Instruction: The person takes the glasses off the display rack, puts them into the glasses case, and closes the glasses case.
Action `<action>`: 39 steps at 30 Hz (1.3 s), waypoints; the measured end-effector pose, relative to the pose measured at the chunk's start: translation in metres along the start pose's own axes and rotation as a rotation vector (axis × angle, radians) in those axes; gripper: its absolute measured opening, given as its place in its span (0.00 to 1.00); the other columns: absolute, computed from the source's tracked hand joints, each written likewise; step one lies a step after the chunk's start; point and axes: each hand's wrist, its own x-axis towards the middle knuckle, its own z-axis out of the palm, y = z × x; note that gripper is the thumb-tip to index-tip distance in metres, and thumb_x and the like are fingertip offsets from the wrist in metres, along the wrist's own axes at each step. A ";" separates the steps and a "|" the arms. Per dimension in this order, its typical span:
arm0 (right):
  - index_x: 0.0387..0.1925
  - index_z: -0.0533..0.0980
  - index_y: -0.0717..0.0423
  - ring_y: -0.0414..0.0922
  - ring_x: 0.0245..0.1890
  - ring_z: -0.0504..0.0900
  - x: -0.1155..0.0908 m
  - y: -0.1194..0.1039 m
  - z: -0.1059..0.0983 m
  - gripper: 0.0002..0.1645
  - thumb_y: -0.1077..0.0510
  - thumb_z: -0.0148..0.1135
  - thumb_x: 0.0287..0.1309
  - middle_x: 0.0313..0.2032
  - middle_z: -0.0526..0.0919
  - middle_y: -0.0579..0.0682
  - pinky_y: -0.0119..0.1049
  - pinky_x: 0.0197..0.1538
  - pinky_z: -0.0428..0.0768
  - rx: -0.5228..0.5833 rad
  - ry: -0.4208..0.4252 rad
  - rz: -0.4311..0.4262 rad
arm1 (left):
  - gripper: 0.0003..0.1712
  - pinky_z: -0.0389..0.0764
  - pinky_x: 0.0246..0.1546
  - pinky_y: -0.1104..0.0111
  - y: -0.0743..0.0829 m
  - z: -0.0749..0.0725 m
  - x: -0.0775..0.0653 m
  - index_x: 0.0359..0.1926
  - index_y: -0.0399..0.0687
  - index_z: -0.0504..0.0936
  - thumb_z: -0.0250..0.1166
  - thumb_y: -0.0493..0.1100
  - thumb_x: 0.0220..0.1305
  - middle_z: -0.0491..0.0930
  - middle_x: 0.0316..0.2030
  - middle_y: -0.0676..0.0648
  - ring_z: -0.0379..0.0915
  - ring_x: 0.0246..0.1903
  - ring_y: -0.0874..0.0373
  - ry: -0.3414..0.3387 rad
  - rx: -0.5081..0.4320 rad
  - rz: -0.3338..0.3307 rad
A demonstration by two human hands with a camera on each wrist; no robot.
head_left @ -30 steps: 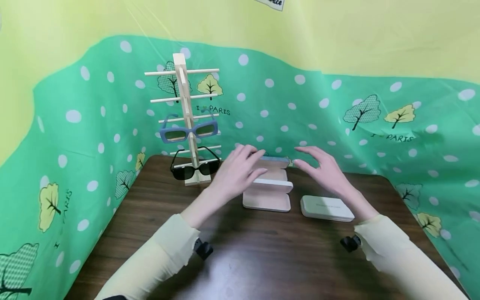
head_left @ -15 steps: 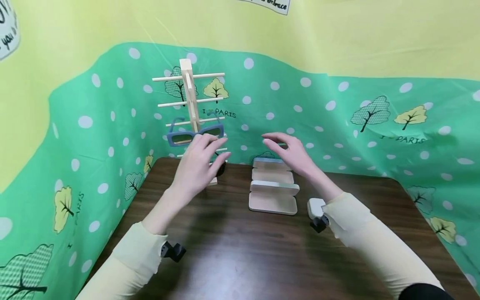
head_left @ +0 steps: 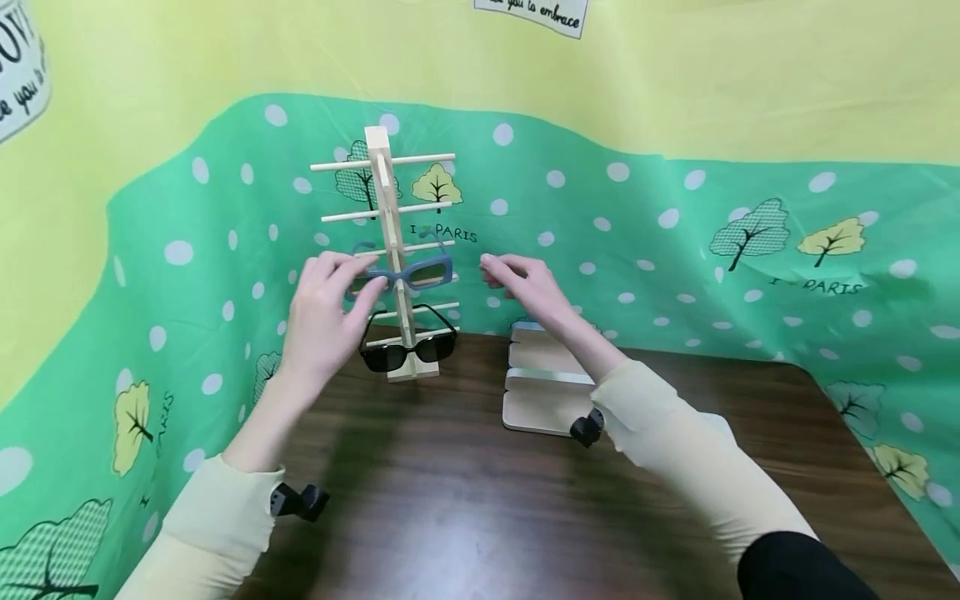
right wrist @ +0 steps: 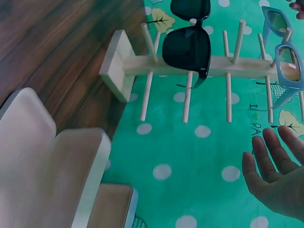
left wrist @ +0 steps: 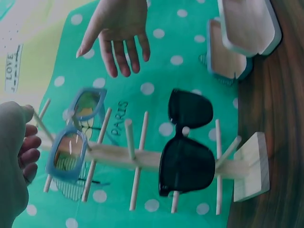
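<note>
Blue-framed sunglasses (head_left: pixel 429 273) sit on a wooden display stand (head_left: pixel 389 221) at the back left. My left hand (head_left: pixel 318 325) is beside their left lens and overlaps it in the head view. A gap shows between its loosely bent fingers and the blue frame (left wrist: pixel 67 164) in the left wrist view. Black sunglasses (head_left: pixel 435 347) rest lower on the same stand. Right of the stand, my right hand (head_left: pixel 528 292) is held in the air. Its extended fingers (right wrist: pixel 275 152), seen in the right wrist view, point toward the blue pair and hold nothing.
Two opened glasses cases stand one behind the other, the front case (head_left: pixel 536 408) and the rear case (head_left: pixel 532 350), partly under my right arm. My right sleeve mostly covers a closed pale case (head_left: pixel 722 423). A patterned curtain (head_left: pixel 637 242) hangs behind the dark wooden table (head_left: pixel 450 492).
Both hands have moved left, away from the cases and toward the stand. The left hand now reaches the blue sunglasses. The right sleeve now hides most of the closed case.
</note>
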 end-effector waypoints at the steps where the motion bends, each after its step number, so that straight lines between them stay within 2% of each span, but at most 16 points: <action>1: 0.60 0.81 0.50 0.49 0.58 0.83 0.003 -0.002 0.003 0.36 0.28 0.53 0.69 0.58 0.84 0.56 0.49 0.62 0.80 0.017 -0.010 0.015 | 0.18 0.68 0.45 0.57 -0.003 -0.003 0.001 0.55 0.37 0.85 0.69 0.43 0.69 0.81 0.45 0.37 0.70 0.45 0.41 0.008 -0.002 -0.030; 3: 0.60 0.80 0.50 0.50 0.59 0.83 0.010 -0.007 0.009 0.37 0.27 0.53 0.69 0.59 0.84 0.56 0.49 0.63 0.80 0.042 -0.026 0.044 | 0.19 0.67 0.46 0.58 -0.009 -0.008 0.001 0.56 0.38 0.85 0.67 0.45 0.71 0.80 0.45 0.36 0.70 0.45 0.41 0.015 -0.005 -0.112; 6: 0.61 0.80 0.52 0.53 0.61 0.82 0.019 -0.013 0.018 0.38 0.27 0.53 0.69 0.59 0.84 0.56 0.50 0.65 0.79 0.080 -0.049 0.077 | 0.24 0.69 0.49 0.56 -0.016 -0.015 0.003 0.60 0.40 0.83 0.61 0.52 0.75 0.78 0.48 0.36 0.73 0.47 0.42 -0.024 -0.031 -0.279; 10: 0.60 0.80 0.54 0.53 0.60 0.83 0.026 -0.020 0.030 0.39 0.28 0.52 0.70 0.57 0.85 0.55 0.50 0.65 0.80 0.088 -0.068 0.106 | 0.36 0.70 0.56 0.50 -0.022 -0.023 0.004 0.67 0.43 0.77 0.51 0.66 0.77 0.75 0.56 0.36 0.72 0.54 0.41 -0.148 -0.076 -0.498; 13: 0.59 0.81 0.55 0.51 0.57 0.84 0.028 -0.022 0.038 0.39 0.28 0.52 0.70 0.55 0.86 0.55 0.51 0.64 0.80 0.090 -0.069 0.126 | 0.43 0.71 0.61 0.46 -0.026 -0.026 0.004 0.69 0.44 0.74 0.44 0.73 0.75 0.75 0.62 0.36 0.72 0.60 0.40 -0.245 -0.099 -0.612; 15: 0.58 0.81 0.57 0.51 0.56 0.84 0.029 -0.023 0.041 0.39 0.29 0.51 0.71 0.54 0.86 0.56 0.51 0.64 0.81 0.106 -0.067 0.139 | 0.45 0.73 0.58 0.47 -0.028 -0.027 0.004 0.66 0.42 0.75 0.40 0.74 0.75 0.77 0.61 0.34 0.74 0.60 0.39 -0.312 -0.101 -0.660; 17: 0.56 0.81 0.58 0.52 0.56 0.85 0.029 -0.024 0.043 0.38 0.30 0.51 0.71 0.54 0.86 0.57 0.51 0.64 0.81 0.134 -0.061 0.156 | 0.46 0.76 0.53 0.52 -0.029 -0.027 0.005 0.64 0.39 0.76 0.37 0.74 0.76 0.80 0.57 0.33 0.78 0.55 0.40 -0.374 -0.111 -0.685; 19: 0.54 0.81 0.59 0.53 0.56 0.85 0.029 -0.024 0.045 0.37 0.31 0.52 0.72 0.53 0.86 0.57 0.49 0.63 0.82 0.161 -0.054 0.173 | 0.46 0.77 0.46 0.61 -0.030 -0.025 0.007 0.60 0.36 0.77 0.35 0.72 0.78 0.83 0.51 0.33 0.81 0.45 0.46 -0.416 -0.133 -0.698; 21: 0.51 0.82 0.59 0.55 0.57 0.85 0.030 -0.025 0.046 0.34 0.33 0.53 0.73 0.51 0.87 0.56 0.49 0.61 0.83 0.190 -0.047 0.191 | 0.44 0.78 0.42 0.68 -0.031 -0.023 0.009 0.58 0.33 0.76 0.35 0.69 0.79 0.85 0.43 0.38 0.81 0.38 0.55 -0.432 -0.210 -0.726; 24: 0.46 0.83 0.60 0.57 0.56 0.85 0.031 -0.026 0.047 0.30 0.37 0.55 0.73 0.44 0.87 0.53 0.49 0.61 0.83 0.234 -0.030 0.216 | 0.41 0.80 0.38 0.74 -0.031 -0.020 0.011 0.55 0.33 0.75 0.38 0.68 0.79 0.84 0.32 0.52 0.80 0.30 0.66 -0.429 -0.344 -0.779; 26: 0.42 0.83 0.60 0.56 0.53 0.85 0.032 -0.027 0.047 0.27 0.39 0.56 0.73 0.39 0.87 0.50 0.51 0.62 0.83 0.260 -0.023 0.232 | 0.38 0.80 0.37 0.75 -0.031 -0.019 0.013 0.54 0.36 0.74 0.40 0.68 0.79 0.81 0.27 0.59 0.80 0.29 0.68 -0.427 -0.422 -0.821; 30: 0.41 0.83 0.60 0.46 0.43 0.86 0.029 -0.030 0.044 0.25 0.42 0.57 0.73 0.34 0.86 0.46 0.50 0.62 0.83 0.285 -0.017 0.249 | 0.34 0.80 0.37 0.75 -0.028 -0.021 0.013 0.52 0.42 0.74 0.43 0.69 0.77 0.81 0.25 0.62 0.81 0.28 0.68 -0.407 -0.505 -0.859; 33: 0.44 0.84 0.62 0.41 0.38 0.85 0.025 -0.033 0.042 0.25 0.42 0.58 0.73 0.34 0.86 0.46 0.47 0.60 0.84 0.288 -0.013 0.248 | 0.31 0.81 0.37 0.76 -0.024 -0.023 0.011 0.50 0.44 0.75 0.46 0.67 0.78 0.82 0.24 0.61 0.81 0.28 0.68 -0.386 -0.559 -0.859; 39: 0.44 0.84 0.62 0.40 0.38 0.85 0.015 -0.037 0.039 0.24 0.44 0.58 0.72 0.34 0.86 0.46 0.42 0.57 0.86 0.280 -0.016 0.217 | 0.24 0.80 0.41 0.74 -0.013 -0.030 0.004 0.50 0.48 0.73 0.48 0.64 0.79 0.82 0.26 0.61 0.80 0.30 0.66 -0.398 -0.634 -0.841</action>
